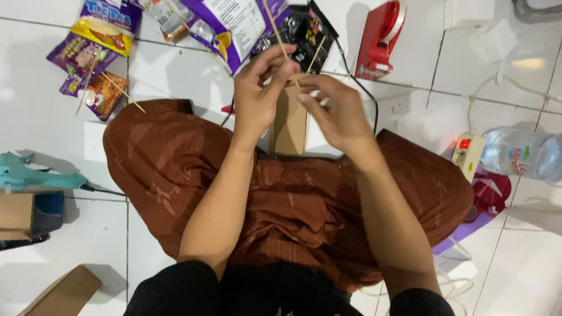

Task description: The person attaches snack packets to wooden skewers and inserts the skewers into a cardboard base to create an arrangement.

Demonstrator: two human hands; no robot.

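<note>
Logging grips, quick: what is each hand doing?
Left hand: shut on skewer.
Right hand: fingers on cardboard piece; grip cannot be told.

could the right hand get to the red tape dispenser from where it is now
Probably yes. The right hand is up at the cardboard piece, and the red tape dispenser stands on the white floor just beyond it, with only a black cable between.
</note>
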